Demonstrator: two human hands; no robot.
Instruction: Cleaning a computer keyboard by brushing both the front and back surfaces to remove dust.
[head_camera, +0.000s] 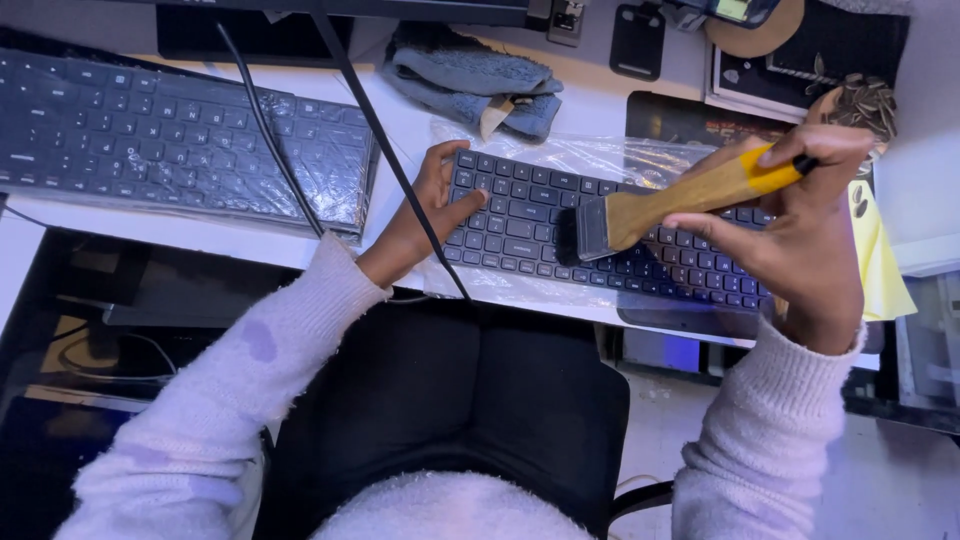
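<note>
Seemingly to steady it, the left hand (432, 205) presses the left end of the dark keyboard (600, 235) near the desk's (590, 100) front edge, fingers curled; the right hand (800, 215) grips a wooden brush (665, 200), bristles on the keys.

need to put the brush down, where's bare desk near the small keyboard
Bare white desk lies between the blue folded cloth and the small dark keyboard, and a strip beside the plastic-wrapped large keyboard. The upper right, around the sunflower seeds, is crowded.
</note>
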